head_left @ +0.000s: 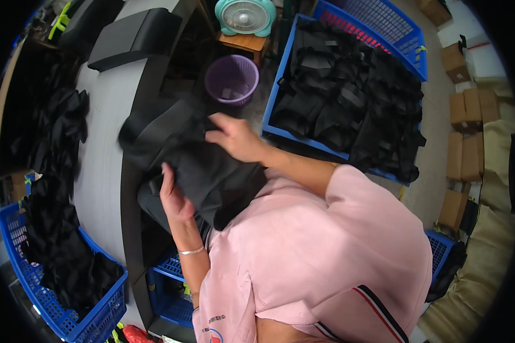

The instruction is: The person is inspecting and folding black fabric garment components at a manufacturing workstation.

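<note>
A black fabric piece (212, 177) with a folded, layered shape lies across my lap, its far part reaching toward the table edge. My left hand (176, 197), with a silvery bracelet on the wrist, grips its near left side; some of the fingers are hidden by the cloth. On the right, my right hand (237, 137) pinches the upper edge of the same piece, with thumb and fingers bent around it. The far end of the cloth is dark and slightly blurred, so its exact form cannot be made out.
A long grey table (100, 171) stands at my left, with a black padded block (134, 37) on it. Blue crates (269, 108) of black pieces stand at the right and lower left. Beyond are a purple basket (232, 77), a fan (245, 17) and cardboard boxes (464, 108).
</note>
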Action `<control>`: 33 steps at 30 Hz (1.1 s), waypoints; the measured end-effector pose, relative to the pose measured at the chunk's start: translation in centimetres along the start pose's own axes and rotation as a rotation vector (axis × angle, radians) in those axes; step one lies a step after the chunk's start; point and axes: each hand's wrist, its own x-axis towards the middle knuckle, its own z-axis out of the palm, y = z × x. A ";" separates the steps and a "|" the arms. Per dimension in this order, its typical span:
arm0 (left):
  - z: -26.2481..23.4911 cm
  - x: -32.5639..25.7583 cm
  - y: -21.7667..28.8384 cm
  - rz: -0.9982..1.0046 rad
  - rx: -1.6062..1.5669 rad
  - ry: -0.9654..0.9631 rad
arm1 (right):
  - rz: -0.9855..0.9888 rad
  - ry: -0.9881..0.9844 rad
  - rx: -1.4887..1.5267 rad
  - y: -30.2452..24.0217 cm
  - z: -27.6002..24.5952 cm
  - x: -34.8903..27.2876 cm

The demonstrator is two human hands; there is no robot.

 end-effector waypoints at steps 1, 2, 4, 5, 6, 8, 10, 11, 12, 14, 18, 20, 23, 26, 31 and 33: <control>0.7 1.8 -0.6 -0.004 0.184 0.125 | 0.066 0.076 -0.026 2.6 -1.8 -0.3; 2.1 2.9 -1.2 -0.016 0.642 0.385 | 0.132 0.150 -0.053 4.4 -4.1 -0.4; 5.8 3.8 -2.6 -0.033 0.764 0.073 | 0.231 0.265 -0.347 4.2 -10.9 -0.8; 9.2 3.3 -3.7 0.110 0.903 -0.059 | 0.199 0.425 -0.313 4.4 -14.0 -1.1; 12.6 2.3 -3.7 0.260 1.043 -0.184 | 0.240 0.536 -0.316 6.4 -18.2 -2.0; 16.3 0.4 -1.2 0.500 1.508 -0.532 | 0.348 0.658 -0.525 6.5 -25.9 -3.2; 20.6 -1.9 0.7 0.680 1.480 -0.859 | 0.318 0.723 -0.556 7.8 -32.7 -5.7; 21.9 -2.9 1.1 0.792 1.414 -0.928 | 0.429 0.632 -0.632 8.3 -35.2 -7.2; 23.4 -4.0 1.4 0.915 1.333 -1.012 | 0.415 0.651 -1.123 10.6 -38.5 -10.3; 25.5 -5.9 1.3 1.063 1.342 -0.819 | 0.888 0.639 -1.339 10.1 -38.2 -12.4; 30.2 -9.5 4.9 1.095 1.758 -0.579 | 0.575 0.515 -1.548 10.7 -30.6 -8.4; 28.4 -10.2 6.3 1.336 1.977 -0.639 | 0.322 0.457 -1.509 9.5 -26.5 -4.7; 29.5 -12.1 9.5 1.057 2.205 -0.720 | 0.058 0.368 -1.253 8.1 -21.8 -0.9; 27.0 -12.5 11.3 1.135 2.136 -0.732 | -0.025 0.276 -1.097 7.5 -17.6 1.3; 19.5 -7.0 11.6 1.509 1.955 0.208 | 0.110 0.175 -0.919 8.0 -13.6 1.7; 14.2 1.4 14.8 1.266 1.375 0.334 | 0.240 0.163 -0.790 9.0 -12.7 1.6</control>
